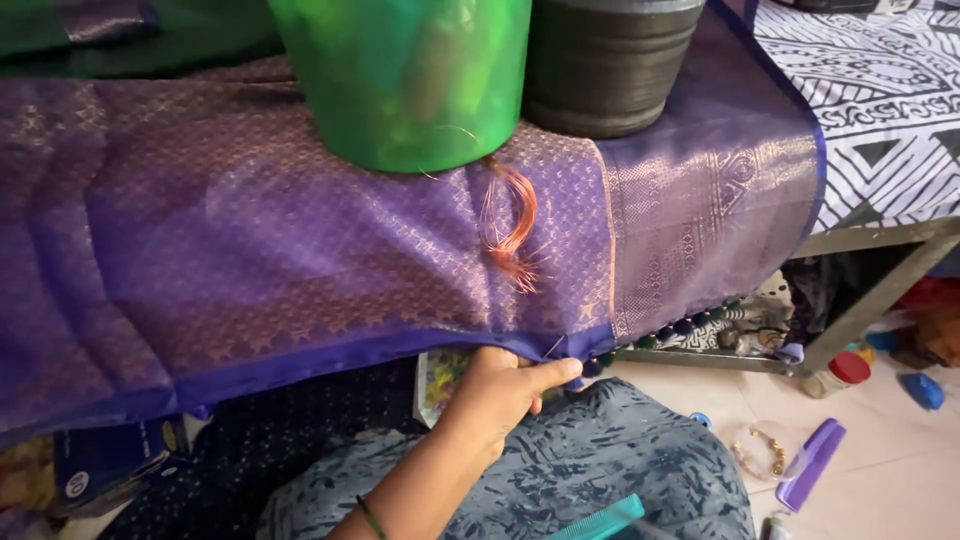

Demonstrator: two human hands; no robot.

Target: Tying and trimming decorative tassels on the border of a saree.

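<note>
Purple sari cloth [300, 250]; left hand [497, 392] pinches its blue edge, holding needle [553, 347]

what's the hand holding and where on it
The left hand pinches the purple cloth at its dark blue bottom edge, beside the bead trim.

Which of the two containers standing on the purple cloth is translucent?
The green bucket, on the left: shapes inside show through its wall. The dark grey ribbed container beside it is opaque.

A purple woven cloth [300, 240] drapes the bed [880, 235], weighted by green bucket [405, 80] and dark pot [605, 65].
</note>
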